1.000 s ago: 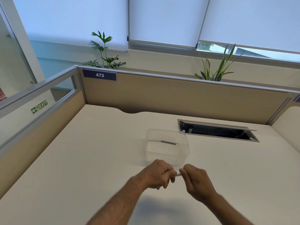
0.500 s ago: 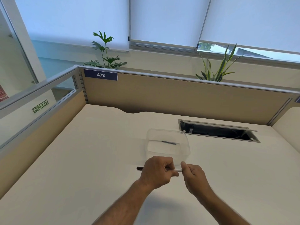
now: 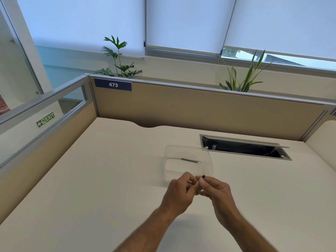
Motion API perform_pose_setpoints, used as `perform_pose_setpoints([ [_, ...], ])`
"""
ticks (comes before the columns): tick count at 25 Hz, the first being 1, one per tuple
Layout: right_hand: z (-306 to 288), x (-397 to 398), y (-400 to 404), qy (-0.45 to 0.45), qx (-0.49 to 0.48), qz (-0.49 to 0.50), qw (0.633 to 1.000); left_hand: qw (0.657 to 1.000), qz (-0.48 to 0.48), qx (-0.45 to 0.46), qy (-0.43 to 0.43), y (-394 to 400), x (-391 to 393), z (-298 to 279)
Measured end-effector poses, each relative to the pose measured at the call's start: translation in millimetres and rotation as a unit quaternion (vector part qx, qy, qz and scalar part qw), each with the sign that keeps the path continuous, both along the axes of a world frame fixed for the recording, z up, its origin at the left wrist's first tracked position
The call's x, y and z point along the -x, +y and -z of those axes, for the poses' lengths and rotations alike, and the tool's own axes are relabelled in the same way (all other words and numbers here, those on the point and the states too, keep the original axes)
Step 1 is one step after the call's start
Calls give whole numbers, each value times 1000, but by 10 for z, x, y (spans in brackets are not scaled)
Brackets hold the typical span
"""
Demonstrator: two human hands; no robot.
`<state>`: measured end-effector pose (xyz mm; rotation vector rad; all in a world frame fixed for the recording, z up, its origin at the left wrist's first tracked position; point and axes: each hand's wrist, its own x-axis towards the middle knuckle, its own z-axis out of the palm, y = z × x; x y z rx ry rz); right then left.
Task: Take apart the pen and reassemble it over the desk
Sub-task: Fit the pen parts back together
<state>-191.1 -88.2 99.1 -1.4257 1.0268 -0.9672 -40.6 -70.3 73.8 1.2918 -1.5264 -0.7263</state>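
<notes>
Both my hands meet above the white desk [image 3: 101,188], just in front of a clear plastic container [image 3: 168,171]. My left hand [image 3: 179,193] and my right hand [image 3: 217,190] pinch a short white pen [image 3: 201,179] between their fingertips. Its dark end points up and away from me. Most of the pen is hidden by my fingers, so I cannot tell whether it is one piece or two. A thin dark refill [image 3: 189,160] lies loose on the container's floor.
An open cable hatch [image 3: 243,147] is cut into the desk at the back right. Beige partition walls [image 3: 200,110] close the desk at the back and left. Two plants [image 3: 118,57] stand behind the back partition.
The pen lay level, its dark end sticking out left of my left hand. Now it is tilted up between my fingertips, dark end on top. The container and refill have not moved.
</notes>
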Motion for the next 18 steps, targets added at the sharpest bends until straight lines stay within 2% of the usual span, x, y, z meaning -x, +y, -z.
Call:
perform_pose_setpoints([
  [3,-20,-30,-17,18,53,59,997,999,-5,-15,-46,9,-8,94],
  [5,-18,-16,-59,47,90,82,991,989,-42,-27,-141,34,-66,203],
  [8,-12,13,-138,66,107,83,989,951,-99,-44,-290,99,-239,460],
  [13,-52,-20,-223,-56,28,109,992,887,-85,-156,-427,229,-428,837],
  [16,-91,-56,-250,-102,-38,122,987,874,-89,-178,-443,304,-470,925],
  [18,-124,-95,-253,-116,-55,128,983,870,-105,-151,-456,367,-487,917],
])
